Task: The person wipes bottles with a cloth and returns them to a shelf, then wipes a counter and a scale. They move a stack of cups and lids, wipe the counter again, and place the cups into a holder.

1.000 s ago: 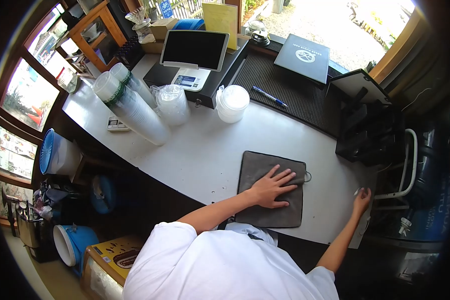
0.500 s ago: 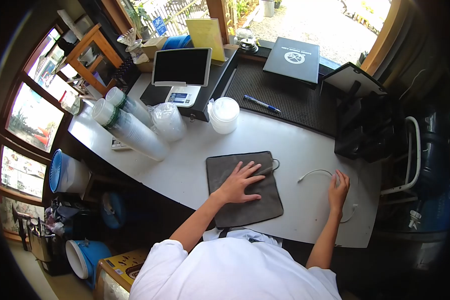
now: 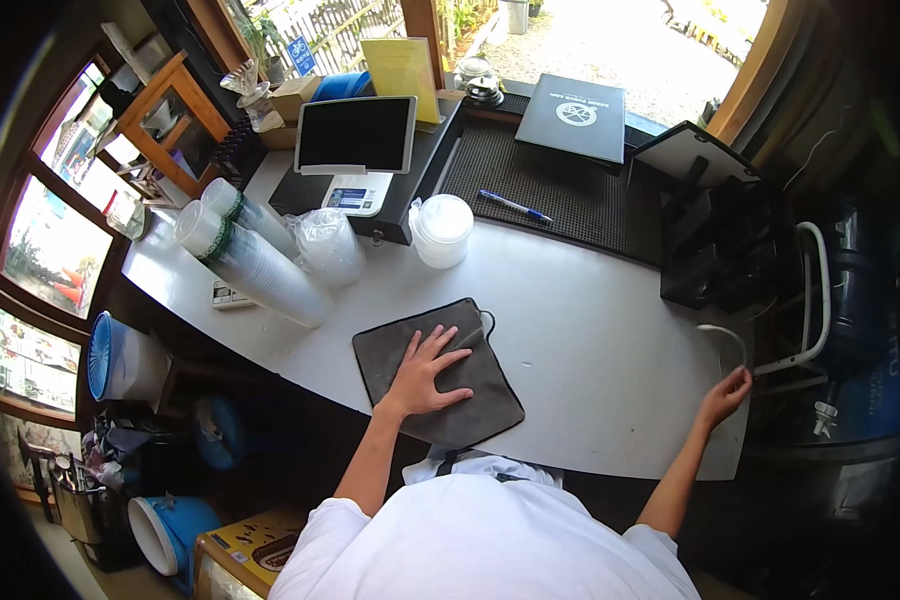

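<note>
A dark grey cloth pouch (image 3: 490, 395) with a small loop at its upper right corner lies tilted on the white counter (image 3: 590, 350). My left hand (image 3: 428, 378) rests flat on the pouch, fingers spread. Over at the counter's right edge, my right hand (image 3: 726, 396) pinches a thin white cable (image 3: 738, 342). From the fingers the cable curves upward and to the left; the rest of it is hidden or too fine to make out.
Stacked plastic cups (image 3: 255, 270) and a white lidded tub (image 3: 442, 232) stand behind the pouch. Farther back are a tablet (image 3: 356, 135), a black mat (image 3: 570, 215) with a pen (image 3: 515, 206), and a dark menu folder (image 3: 573, 118). A black holder (image 3: 720, 240) stands at the right.
The pouch has slid left and turned under my left hand. My right hand has moved right and now has the white cable, which lay on the counter before.
</note>
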A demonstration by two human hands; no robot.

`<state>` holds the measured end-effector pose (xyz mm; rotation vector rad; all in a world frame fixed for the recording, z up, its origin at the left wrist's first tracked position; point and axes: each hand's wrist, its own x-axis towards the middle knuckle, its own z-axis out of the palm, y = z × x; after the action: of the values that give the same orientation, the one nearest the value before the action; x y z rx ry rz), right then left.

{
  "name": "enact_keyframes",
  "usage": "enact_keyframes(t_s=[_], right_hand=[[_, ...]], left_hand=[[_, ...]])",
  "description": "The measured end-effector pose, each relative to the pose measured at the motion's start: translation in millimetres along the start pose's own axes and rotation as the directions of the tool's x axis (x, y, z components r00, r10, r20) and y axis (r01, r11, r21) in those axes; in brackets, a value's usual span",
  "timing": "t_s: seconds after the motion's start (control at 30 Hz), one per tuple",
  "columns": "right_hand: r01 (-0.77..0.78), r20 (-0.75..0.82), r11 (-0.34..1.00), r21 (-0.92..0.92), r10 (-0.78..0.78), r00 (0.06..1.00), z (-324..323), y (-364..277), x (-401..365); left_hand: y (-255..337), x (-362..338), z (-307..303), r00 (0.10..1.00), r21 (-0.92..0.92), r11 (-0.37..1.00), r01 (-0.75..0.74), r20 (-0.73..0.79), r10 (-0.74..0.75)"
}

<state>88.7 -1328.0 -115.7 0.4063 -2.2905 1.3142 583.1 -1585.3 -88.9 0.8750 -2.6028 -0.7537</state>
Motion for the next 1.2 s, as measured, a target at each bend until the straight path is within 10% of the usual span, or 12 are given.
enact_keyframes(t_s=[0.13,0.17,0.27,0.37,0.43,0.53,0.67,0.77,1.2], right_hand=[[-0.274,0.094,0.952,-0.14,0.288,0.953,-4,83,40],[-0.379,0.321,0.888,-0.261,0.45,0.834,5,151,55],[-0.018,0.04,0.748,-0.663,0.06,0.997,18,145,35],[0.125,-0.068,0.847,-0.516,-0.185,0.98,-24,-47,-4],[-0.03,0.297,0.99,0.136,-0.012,0.955,-35,-103,-15],[-0.398,0.706,0.656,0.641,-0.302,0.64,-74,-201,-26],[-0.672,0.312,-0.154,0.724,-0.796,0.518,-108,-312,-39],[-0.752,0.162,-0.31,0.582,-0.862,0.481,-128,-358,-38],[-0.849,0.12,-0.264,0.458,-0.928,0.353,-129,-415,-73]], left_hand=[[1,1,1,1.0,0.013,1.0,-0.003,-0.002,0.003],[2,0,1,1.0,0.011,1.0,-0.005,0.0,0.005],[-10,3,-4,0.999,-0.032,0.999,-0.006,0.046,0.007],[-11,7,-13,0.995,0.021,0.997,0.075,0.062,-0.076],[-2,9,-19,0.979,0.17,0.97,0.175,0.078,-0.19],[16,10,8,0.962,0.187,0.943,0.274,-0.058,-0.267],[46,12,34,0.916,0.221,0.892,0.395,-0.017,-0.402],[35,9,39,0.944,0.223,0.918,0.327,-0.041,-0.326],[-10,-11,11,0.967,0.192,0.948,0.255,-0.067,-0.246]])
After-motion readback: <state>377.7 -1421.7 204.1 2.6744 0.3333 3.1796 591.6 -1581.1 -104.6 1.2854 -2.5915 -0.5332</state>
